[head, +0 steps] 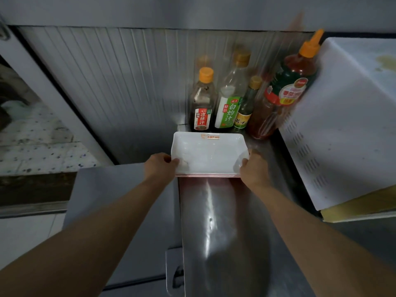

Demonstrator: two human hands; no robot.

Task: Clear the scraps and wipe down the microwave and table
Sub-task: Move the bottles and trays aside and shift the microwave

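Steel table (225, 221), ribbed wall panel behind. White plates (209, 154) stacked on table, held between both hands: left hand (159, 166) gripping left edge, thumb over rim; right hand (254, 168) gripping right edge, thumb on rim. Four sauce bottles (229, 97) just behind stack, against wall. Microwave (342, 125) right of stack, near right hand, not touching.
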